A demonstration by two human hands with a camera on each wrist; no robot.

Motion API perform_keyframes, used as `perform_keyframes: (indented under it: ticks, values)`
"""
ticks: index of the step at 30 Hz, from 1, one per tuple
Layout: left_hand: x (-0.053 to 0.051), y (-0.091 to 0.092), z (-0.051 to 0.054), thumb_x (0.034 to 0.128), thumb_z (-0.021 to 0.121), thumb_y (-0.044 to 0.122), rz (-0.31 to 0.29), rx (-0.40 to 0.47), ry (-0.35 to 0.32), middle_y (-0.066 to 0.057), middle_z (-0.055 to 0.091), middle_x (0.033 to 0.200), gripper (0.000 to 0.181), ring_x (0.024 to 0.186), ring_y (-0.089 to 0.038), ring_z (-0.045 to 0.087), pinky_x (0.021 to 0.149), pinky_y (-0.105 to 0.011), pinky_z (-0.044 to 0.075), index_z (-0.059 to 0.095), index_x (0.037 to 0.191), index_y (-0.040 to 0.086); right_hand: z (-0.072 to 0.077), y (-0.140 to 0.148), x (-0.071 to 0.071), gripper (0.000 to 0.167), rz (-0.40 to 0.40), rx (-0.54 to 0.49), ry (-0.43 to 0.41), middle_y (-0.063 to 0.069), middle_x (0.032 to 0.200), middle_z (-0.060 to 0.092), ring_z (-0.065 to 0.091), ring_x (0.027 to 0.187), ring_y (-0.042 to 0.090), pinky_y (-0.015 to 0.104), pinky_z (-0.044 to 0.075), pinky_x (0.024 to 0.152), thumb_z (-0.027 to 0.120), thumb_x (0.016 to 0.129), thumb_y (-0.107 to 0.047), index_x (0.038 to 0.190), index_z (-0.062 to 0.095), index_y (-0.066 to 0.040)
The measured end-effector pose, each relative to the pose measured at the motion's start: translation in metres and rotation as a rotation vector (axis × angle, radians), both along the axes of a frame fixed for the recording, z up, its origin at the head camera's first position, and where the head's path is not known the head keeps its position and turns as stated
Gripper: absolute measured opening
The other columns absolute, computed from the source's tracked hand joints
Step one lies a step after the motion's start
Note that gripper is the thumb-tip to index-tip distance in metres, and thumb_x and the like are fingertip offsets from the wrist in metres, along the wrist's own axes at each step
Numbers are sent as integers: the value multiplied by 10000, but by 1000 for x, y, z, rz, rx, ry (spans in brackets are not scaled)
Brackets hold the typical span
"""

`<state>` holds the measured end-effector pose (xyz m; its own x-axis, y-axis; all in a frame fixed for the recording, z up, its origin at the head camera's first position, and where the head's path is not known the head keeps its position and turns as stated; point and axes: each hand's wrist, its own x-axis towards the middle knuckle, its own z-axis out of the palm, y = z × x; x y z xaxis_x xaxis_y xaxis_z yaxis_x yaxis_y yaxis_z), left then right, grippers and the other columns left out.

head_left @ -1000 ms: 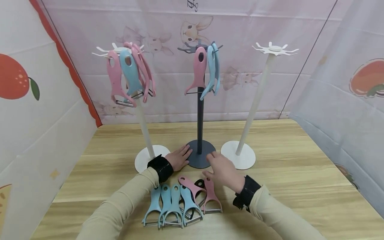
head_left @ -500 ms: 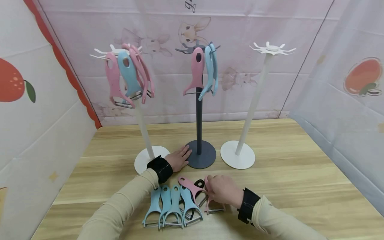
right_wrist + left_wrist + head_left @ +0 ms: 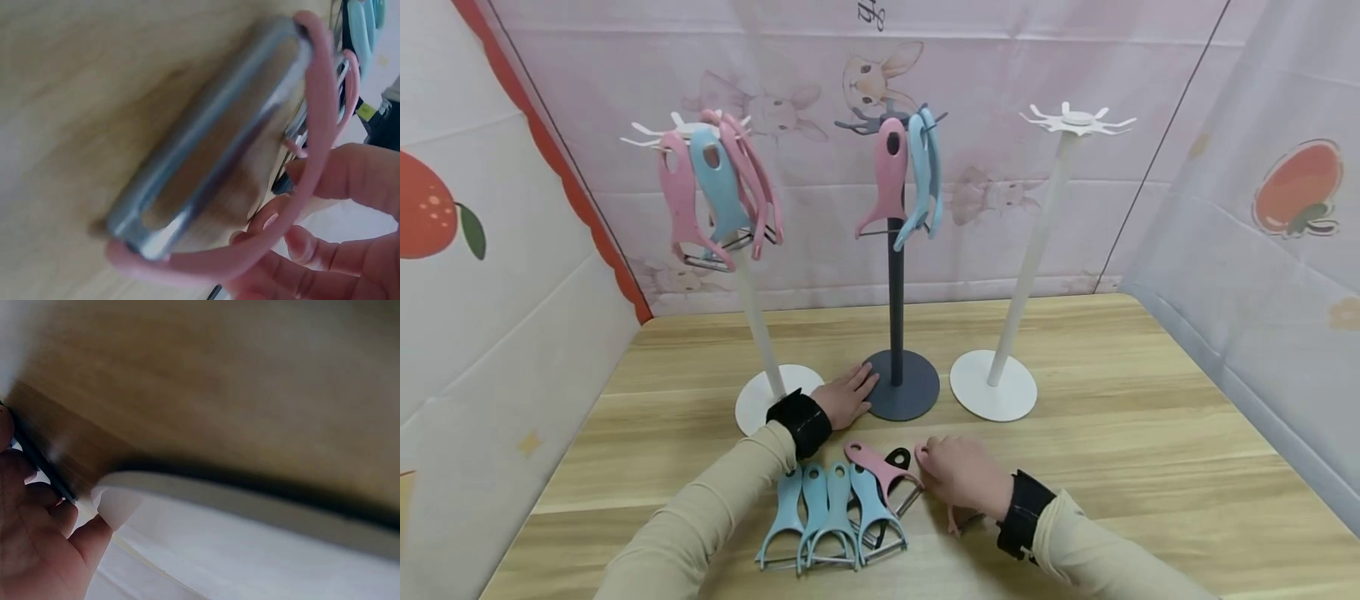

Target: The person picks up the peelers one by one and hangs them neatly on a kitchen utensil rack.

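Observation:
My left hand (image 3: 846,398) lies with fingers fairly straight on the edge of the dark grey round base (image 3: 910,400) of the middle stand. To the front right, my right hand (image 3: 966,473) grips a pink peeler (image 3: 322,112) by its handle, just over the table; in the right wrist view its metal blade (image 3: 206,144) faces the camera. The palm covers much of this peeler in the head view. Beside it on the table lie several light blue peelers (image 3: 838,504), another pink peeler (image 3: 874,463) and a partly covered black peeler (image 3: 898,457).
Pink and blue peelers hang from the left white stand (image 3: 756,321) and from the middle dark stand (image 3: 896,283). On the right, a white stand (image 3: 1030,250) has bare hooks. Patterned cloth (image 3: 985,242) walls in the table (image 3: 1112,400).
My right hand came down from near the middle base, took hold of the rightmost pink peeler and shifted it slightly right, apart from the pile. My left hand stayed on the base.

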<state>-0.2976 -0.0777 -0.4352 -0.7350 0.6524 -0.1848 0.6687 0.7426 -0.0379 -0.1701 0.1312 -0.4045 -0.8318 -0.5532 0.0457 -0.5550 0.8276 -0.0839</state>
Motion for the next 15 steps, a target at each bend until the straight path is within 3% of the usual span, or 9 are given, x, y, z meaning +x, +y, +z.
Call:
perform_keyframes:
  ticks: [3,6,9,11,15]
  values:
    - [0,0,1,989,369,273,2,-6,-8,-162,175,1489,509,1365,-272,156,1063,-348,240,262,1429,40,0,5,-4,193,-88,-57,-115,-10,580,406,395,494,118,263,369,440,699,726,-119,752,516,-63]
    - [-1,0,0,991,361,278,1,-7,-9,-159,167,1491,511,1367,-269,149,1064,-346,239,254,1432,43,1,14,-10,182,-168,-146,-153,-5,602,457,442,525,123,260,398,469,698,688,-38,755,532,-69]
    - [-1,0,0,991,362,274,-7,-10,-4,-169,174,1487,510,1365,-278,153,1064,-349,238,259,1429,34,8,23,-17,200,-234,-230,-117,-13,617,498,484,545,125,263,419,487,681,674,7,726,523,-104]
    - [-1,0,0,990,366,271,-12,-13,1,-178,180,1484,510,1362,-286,158,1065,-349,234,264,1426,26,16,29,-22,189,-256,-263,-50,-17,611,514,495,541,125,270,421,481,675,681,0,729,527,-107]
    - [0,0,1,988,374,271,-13,-10,9,-184,192,1479,510,1359,-291,168,1065,-350,235,275,1421,18,33,38,-32,146,-276,-361,47,23,641,577,528,529,127,262,420,454,682,737,-41,805,553,-50]
